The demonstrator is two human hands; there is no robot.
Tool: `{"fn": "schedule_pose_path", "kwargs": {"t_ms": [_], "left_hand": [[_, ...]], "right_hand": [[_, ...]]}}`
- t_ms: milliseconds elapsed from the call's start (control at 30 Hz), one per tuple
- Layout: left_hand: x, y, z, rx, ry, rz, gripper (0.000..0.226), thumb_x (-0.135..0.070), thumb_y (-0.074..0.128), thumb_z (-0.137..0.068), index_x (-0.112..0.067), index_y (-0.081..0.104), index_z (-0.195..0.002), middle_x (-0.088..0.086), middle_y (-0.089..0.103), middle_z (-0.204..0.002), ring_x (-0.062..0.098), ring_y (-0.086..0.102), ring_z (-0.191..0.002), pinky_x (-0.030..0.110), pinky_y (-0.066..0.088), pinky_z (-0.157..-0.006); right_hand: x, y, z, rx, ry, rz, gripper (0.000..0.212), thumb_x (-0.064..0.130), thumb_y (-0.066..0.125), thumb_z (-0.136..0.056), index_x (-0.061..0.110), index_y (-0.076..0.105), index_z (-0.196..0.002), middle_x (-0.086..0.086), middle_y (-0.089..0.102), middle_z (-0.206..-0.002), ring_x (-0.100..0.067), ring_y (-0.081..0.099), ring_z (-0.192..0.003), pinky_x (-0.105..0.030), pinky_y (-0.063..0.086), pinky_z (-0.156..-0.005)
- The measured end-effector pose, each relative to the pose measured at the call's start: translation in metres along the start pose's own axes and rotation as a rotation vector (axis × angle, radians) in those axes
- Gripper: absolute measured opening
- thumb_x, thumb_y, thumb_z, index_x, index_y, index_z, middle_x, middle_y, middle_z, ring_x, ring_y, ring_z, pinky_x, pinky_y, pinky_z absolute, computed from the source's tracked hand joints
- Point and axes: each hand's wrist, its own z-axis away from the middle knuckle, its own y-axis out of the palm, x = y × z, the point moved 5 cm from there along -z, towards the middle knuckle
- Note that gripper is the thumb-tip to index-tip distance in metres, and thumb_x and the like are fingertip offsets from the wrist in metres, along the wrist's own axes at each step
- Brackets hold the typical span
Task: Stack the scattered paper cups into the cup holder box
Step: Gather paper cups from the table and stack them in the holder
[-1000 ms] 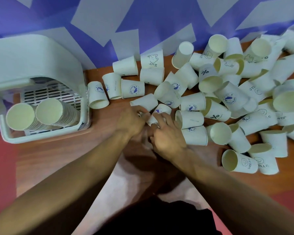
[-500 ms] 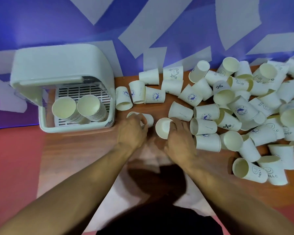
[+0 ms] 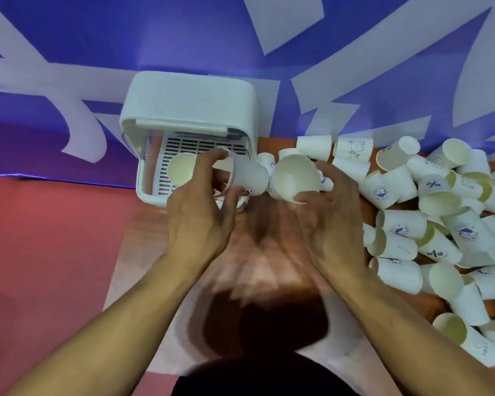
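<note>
Hands: left hand [image 3: 200,221] and right hand [image 3: 336,221] are both up off the surface [image 3: 265,142]; half a second ago they were down at the near edge of the pile of scattered cups [image 3: 440,212], each closing on a cup.
Left hand: fingers and thumb are curled round one paper cup [image 3: 247,177], held on its side right at the open front of the cup holder box [image 3: 189,107].
Right hand: fingertips grip the rim and wall of a second cup [image 3: 293,178], its mouth turned toward the camera. It sits just right of the left hand's cup, close to touching it.
Box contents: one stack of nested cups [image 3: 180,171] shows its open mouth inside, toward the left. The second stack seen a second ago would now lie behind the left hand, so I cannot tell how it stands.
Pile: heaped on the right of the surface, many cups on their sides, most of them well apart from the box.
Change: two cups have left the pile and travelled left to the box.
Meaning for the task: the pick looks done and the placing is next — probably the left cup goes onto a stack, or the two get nested first. With so many cups loose, the job seems far from finished.
</note>
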Motion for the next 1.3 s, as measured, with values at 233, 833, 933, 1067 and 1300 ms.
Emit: {"fn": "schedule_pose_path", "kwargs": {"t_ms": [233, 833, 933, 1067, 1300], "left_hand": [[0.019, -0.034, -0.017, -0.189, 0.059, -0.089, 0.027, -0.016, 0.068, -0.087, -0.015, 0.065, -0.113, -0.004, 0.067, -0.084, 0.010, 0.059, -0.082, 0.056, 0.048, -0.094], [0.068, -0.038, -0.030, -0.225, 0.136, -0.386, 0.021, -0.015, 0.066, -0.085, -0.019, 0.075, -0.104, 0.002, 0.073, -0.089, 0.028, 0.061, -0.079, 0.033, 0.040, -0.071], [0.075, -0.032, -0.031, -0.199, 0.129, -0.394, 0.022, -0.015, 0.066, -0.085, -0.019, 0.075, -0.104, 0.002, 0.073, -0.090, 0.027, 0.061, -0.080, 0.033, 0.040, -0.071], [0.080, -0.030, -0.032, -0.184, 0.124, -0.399, 0.023, -0.012, 0.067, -0.084, -0.019, 0.075, -0.104, 0.002, 0.073, -0.089, 0.027, 0.060, -0.079, 0.034, 0.042, -0.068], [0.086, -0.019, -0.037, -0.138, 0.166, -0.409, 0.024, -0.001, 0.070, -0.080, -0.015, 0.076, -0.098, 0.003, 0.071, -0.081, 0.027, 0.057, -0.074, 0.033, 0.043, -0.077]], "right_hand": [[0.048, 0.042, -0.031, -0.021, -0.451, 0.394, 0.011, 0.017, 0.064, -0.088, 0.009, 0.069, -0.094, -0.006, 0.063, -0.113, -0.026, 0.051, -0.105, -0.041, 0.041, -0.082], [0.041, 0.138, -0.053, 0.300, -0.598, 0.639, 0.024, 0.007, 0.062, -0.080, 0.016, 0.069, -0.101, -0.002, 0.062, -0.080, -0.028, 0.056, -0.080, -0.033, 0.030, -0.085], [0.031, 0.154, -0.047, 0.570, -0.538, 0.732, 0.034, 0.009, 0.050, -0.084, 0.016, 0.062, -0.115, -0.002, 0.064, -0.092, -0.027, 0.056, -0.091, -0.035, 0.029, -0.094], [0.020, 0.166, -0.040, 0.623, -0.552, 0.770, 0.034, 0.019, 0.050, -0.089, 0.014, 0.055, -0.122, -0.003, 0.064, -0.098, -0.027, 0.058, -0.094, -0.038, 0.023, -0.101], [0.010, 0.171, -0.038, 0.601, -0.560, 0.767, 0.048, 0.019, 0.065, -0.076, 0.014, 0.052, -0.122, -0.001, 0.061, -0.096, -0.025, 0.056, -0.093, -0.039, 0.021, -0.104]]}}
